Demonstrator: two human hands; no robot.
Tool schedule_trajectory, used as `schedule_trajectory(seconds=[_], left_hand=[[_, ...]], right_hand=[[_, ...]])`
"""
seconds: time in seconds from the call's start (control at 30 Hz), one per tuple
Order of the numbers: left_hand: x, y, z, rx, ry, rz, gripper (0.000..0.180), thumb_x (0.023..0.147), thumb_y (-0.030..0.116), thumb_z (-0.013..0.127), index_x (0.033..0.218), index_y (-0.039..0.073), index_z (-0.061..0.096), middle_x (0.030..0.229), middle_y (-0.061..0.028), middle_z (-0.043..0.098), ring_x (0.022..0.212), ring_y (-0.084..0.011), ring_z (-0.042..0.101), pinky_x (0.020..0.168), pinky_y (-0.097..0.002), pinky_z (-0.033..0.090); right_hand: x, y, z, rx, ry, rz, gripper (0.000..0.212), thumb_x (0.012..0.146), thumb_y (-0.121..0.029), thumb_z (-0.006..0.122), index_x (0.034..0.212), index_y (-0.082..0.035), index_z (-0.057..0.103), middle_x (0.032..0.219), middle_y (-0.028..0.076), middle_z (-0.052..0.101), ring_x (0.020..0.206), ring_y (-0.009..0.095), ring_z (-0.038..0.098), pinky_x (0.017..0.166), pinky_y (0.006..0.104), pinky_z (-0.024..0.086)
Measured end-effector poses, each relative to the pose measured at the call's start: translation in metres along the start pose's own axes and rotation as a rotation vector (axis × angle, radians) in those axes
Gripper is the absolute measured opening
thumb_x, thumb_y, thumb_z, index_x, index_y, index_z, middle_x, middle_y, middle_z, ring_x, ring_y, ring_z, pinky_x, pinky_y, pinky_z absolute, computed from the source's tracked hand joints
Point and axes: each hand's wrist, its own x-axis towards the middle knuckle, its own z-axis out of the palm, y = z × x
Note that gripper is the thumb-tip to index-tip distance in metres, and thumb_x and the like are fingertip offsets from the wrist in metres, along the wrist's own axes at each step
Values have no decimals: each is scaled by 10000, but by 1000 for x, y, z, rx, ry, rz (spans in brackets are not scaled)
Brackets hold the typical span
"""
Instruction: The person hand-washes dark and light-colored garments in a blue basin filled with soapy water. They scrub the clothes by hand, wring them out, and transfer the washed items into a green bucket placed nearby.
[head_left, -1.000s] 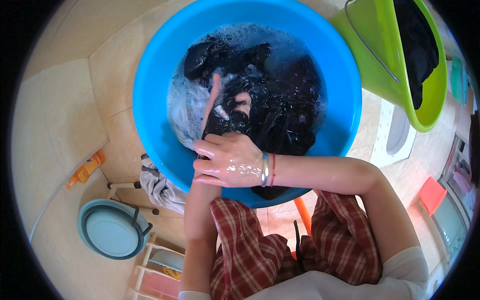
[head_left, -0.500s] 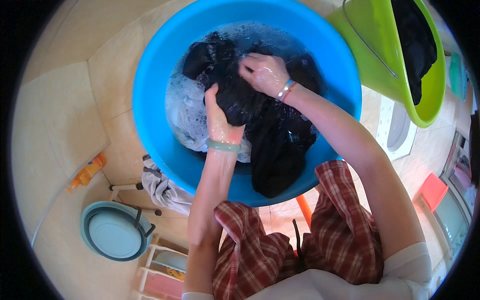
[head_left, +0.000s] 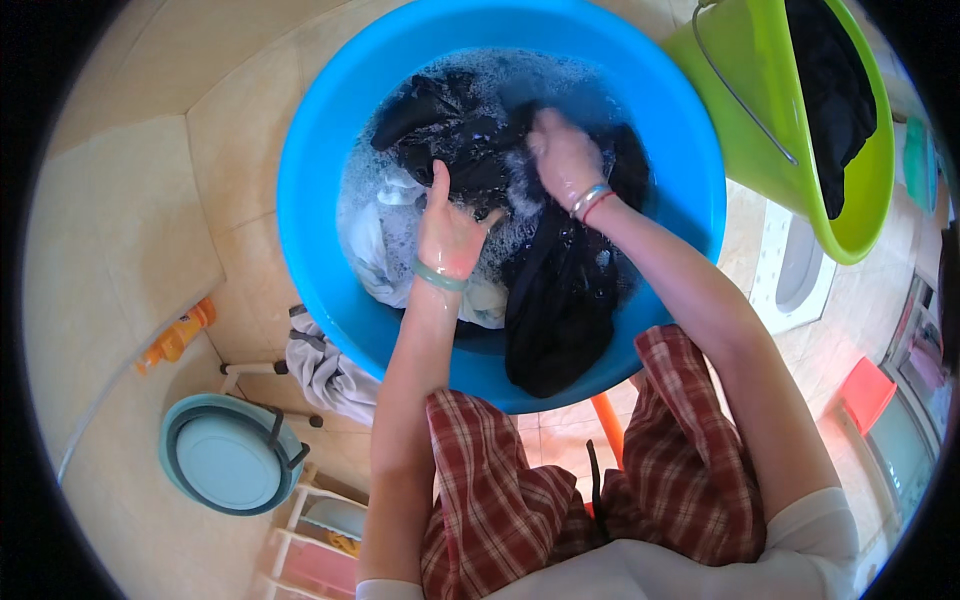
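A big blue basin (head_left: 318,300) of sudsy water stands in front of me, with black clothes (head_left: 560,330) soaking in it. One black garment hangs over the near wall of the basin. Palm up and fingers apart, my left hand (head_left: 450,236) is at the water beside the black cloth; some of its fingertips are hidden. My right hand (head_left: 568,158), slightly blurred, is curled round part of the black garment at the far right of the water. Pale clothes (head_left: 368,250) float on the left, partly covered in foam.
A lime-green bucket (head_left: 745,120) holding dark cloth leans at the right of the basin. A white floor fixture (head_left: 793,270) lies below it. At the left are a grey-white cloth (head_left: 330,370), a grey-blue folding basin (head_left: 230,462), an orange bottle (head_left: 178,335) and a rack (head_left: 310,535).
My left hand has let go of the black cloth and opened. My right hand has moved to the right, and the bunched black cloth between the hands has dropped into the water.
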Motion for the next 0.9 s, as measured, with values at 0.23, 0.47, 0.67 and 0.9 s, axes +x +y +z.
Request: schedule_trajectory(seconds=[0.23,0.47,0.67,0.9], left_hand=[[3,7,-12,-82,-112,-138,587,978,505,523,1269,-3,567,1072,-166,663,974,-242,643,854,-377,539],[34,-2,-31,-445,-820,-273,705,923,641,491,1309,52,525,1072,-112,656,912,-249,636,789,-391,552],[-8,-21,-12,-367,-183,48,637,940,589,492,1276,51,550,1096,-103,659,956,-255,646,827,-394,551],[-19,-6,20,56,49,113,504,943,447,548,1315,107,545,1296,-77,601,1212,-260,555,1074,-453,397]], right_hand=[[-113,-115,-23,284,-104,-910,143,813,-236,688,805,-131,592,799,15,536,688,146,618,537,286,509],[-89,-125,-13,304,28,-960,230,760,-267,750,709,-134,570,754,7,488,610,141,587,546,284,487],[-54,-109,-12,231,95,-910,132,741,-148,694,686,-113,579,707,25,574,592,181,624,520,332,519],[6,6,-1,-10,75,-281,227,924,-296,567,840,-108,664,908,109,680,836,354,656,729,474,533]])
